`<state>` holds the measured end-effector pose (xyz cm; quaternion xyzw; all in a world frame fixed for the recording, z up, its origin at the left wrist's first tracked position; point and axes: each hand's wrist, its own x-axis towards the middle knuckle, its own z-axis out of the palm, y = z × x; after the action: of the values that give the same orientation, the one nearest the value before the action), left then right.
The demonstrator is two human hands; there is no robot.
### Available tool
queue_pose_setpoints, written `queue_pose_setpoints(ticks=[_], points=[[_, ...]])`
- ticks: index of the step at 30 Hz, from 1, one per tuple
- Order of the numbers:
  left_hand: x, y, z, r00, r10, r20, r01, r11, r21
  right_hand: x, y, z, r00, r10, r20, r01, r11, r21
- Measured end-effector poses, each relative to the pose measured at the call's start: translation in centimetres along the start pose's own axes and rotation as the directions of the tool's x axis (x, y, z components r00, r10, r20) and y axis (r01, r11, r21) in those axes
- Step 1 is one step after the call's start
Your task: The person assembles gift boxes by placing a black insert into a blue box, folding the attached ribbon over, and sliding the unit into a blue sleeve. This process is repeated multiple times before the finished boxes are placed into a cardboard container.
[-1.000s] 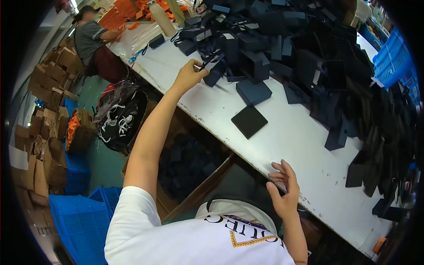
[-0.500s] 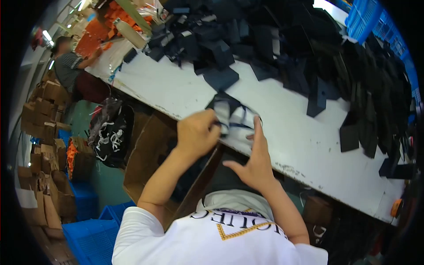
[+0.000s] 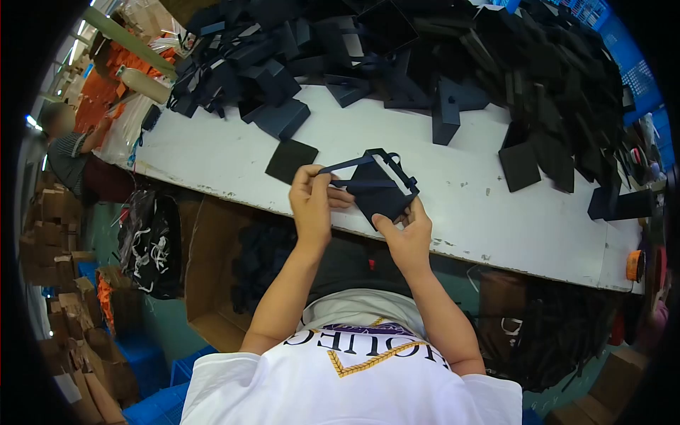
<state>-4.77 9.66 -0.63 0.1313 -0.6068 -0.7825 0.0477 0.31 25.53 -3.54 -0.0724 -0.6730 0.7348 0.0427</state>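
A small dark navy gift bag (image 3: 375, 190) is held tilted over the front of the white table, its pale inside showing at the opening. My right hand (image 3: 409, 237) grips its near right side, thumb on the front face. Toward my left hand (image 3: 312, 205) stretches the bag's navy ribbon handle (image 3: 344, 166), caught between the thumb and fingers. Just beyond that hand, a flat black square piece (image 3: 292, 161) lies on the table.
Piled navy and black boxes or bags (image 3: 283, 78) cover the far side of the white table (image 3: 482, 205). An open cardboard box (image 3: 205, 276) with dark pieces stands below the edge. A person (image 3: 67, 152) works at far left. An orange tape roll (image 3: 635, 265) sits at right.
Both hands have come up with the bag, now turned with its handle drawn leftward. My right hand has closed on the bag's side. The camera view has shifted.
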Motion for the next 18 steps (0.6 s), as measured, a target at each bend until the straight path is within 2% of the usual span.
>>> queue_pose_setpoints(ticks=[1, 3, 4, 5, 7, 9, 10, 11, 13, 14, 16, 17, 18], points=[[0.2, -0.5, -0.3, 0.995, 0.100, -0.014, -0.096, 0.981, 0.166, 0.2, -0.4, -0.2, 1.000, 0.000, -0.001, 0.000, 1.000, 0.008], [-0.1, -2.1, -0.8, 0.956, 0.292, 0.010, -0.261, 0.838, 0.479, 0.3, -0.3, -0.2, 1.000, -0.012, -0.005, 0.012, 1.000, 0.019], [-0.9, -2.0, 0.2, 0.929, 0.369, 0.014, -0.336, 0.829, 0.447, 0.5, 0.2, 0.2, 0.999, -0.029, -0.014, 0.030, 0.999, 0.020], [-0.6, -3.0, -0.7, 0.845, 0.493, 0.207, -0.515, 0.645, 0.564, 0.7, 0.5, 0.5, 0.999, -0.045, -0.025, 0.046, 0.999, 0.021], [-1.1, -2.9, 0.0, 0.683, 0.578, 0.446, -0.682, 0.287, 0.673, 0.6, 1.3, 1.3, 0.998, 0.065, 0.017, -0.066, 0.985, 0.158], [-0.7, -3.4, -0.2, 0.721, 0.565, 0.401, -0.659, 0.380, 0.649, 0.9, 1.1, 1.0, 0.994, 0.093, 0.063, -0.105, 0.967, 0.232], [-0.6, -3.6, -0.4, 0.741, 0.555, 0.378, -0.643, 0.426, 0.636, 1.2, 0.6, 0.4, 1.000, 0.006, 0.027, -0.006, 1.000, -0.011], [-0.7, -3.7, -0.8, 0.774, 0.495, 0.394, -0.616, 0.446, 0.649, 1.6, -0.2, -0.9, 0.997, -0.082, 0.015, 0.083, 0.963, -0.256], [-1.1, -3.8, -1.7, 0.830, 0.370, 0.418, -0.556, 0.479, 0.680, 3.0, -4.7, -3.3, 0.969, -0.249, -0.004, 0.186, 0.737, -0.650], [-1.5, -3.0, -1.7, 0.894, 0.165, 0.417, -0.434, 0.558, 0.708, 4.5, -5.9, -4.2, 0.945, -0.316, -0.081, 0.164, 0.675, -0.719], [-1.5, -3.3, -1.2, 0.805, 0.284, 0.521, -0.593, 0.347, 0.726, 8.6, -7.2, -5.6, 0.806, -0.578, -0.126, 0.240, 0.515, -0.823], [-1.6, -3.3, -0.9, 0.747, 0.331, 0.577, -0.656, 0.226, 0.720, 11.0, -7.0, -6.0, 0.761, -0.642, -0.092, 0.259, 0.430, -0.865], [-1.5, -3.4, -0.9, 0.729, 0.366, 0.578, -0.675, 0.248, 0.695, 13.4, -6.5, -6.2, 0.708, -0.704, -0.055, 0.269, 0.341, -0.901]])
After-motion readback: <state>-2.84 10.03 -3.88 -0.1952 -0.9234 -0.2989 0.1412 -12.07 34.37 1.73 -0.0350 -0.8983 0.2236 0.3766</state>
